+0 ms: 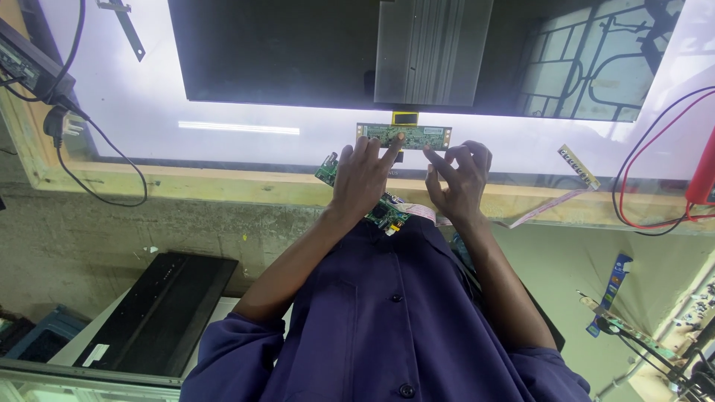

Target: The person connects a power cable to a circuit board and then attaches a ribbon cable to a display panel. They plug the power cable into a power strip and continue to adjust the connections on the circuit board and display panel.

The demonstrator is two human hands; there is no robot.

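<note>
My left hand (363,179) rests palm down on the wooden table edge (208,186), fingers apart. Its index fingertip touches a narrow green circuit board (417,135) lying below a dark display panel (283,52). A second green circuit board (388,214) lies partly hidden under this hand, with one corner showing at the left. My right hand (459,179) hovers just right of it with fingers spread and holds nothing. Its index finger points at the narrow board. A pale flat ribbon cable (538,212) runs off to the right.
The panel lies on a lit white surface (149,97). A power adapter (30,63) and plug (61,123) sit at the left, red and black wires (646,160) at the right. A small strip board (579,166) lies nearby. A black panel (160,313) rests on the floor.
</note>
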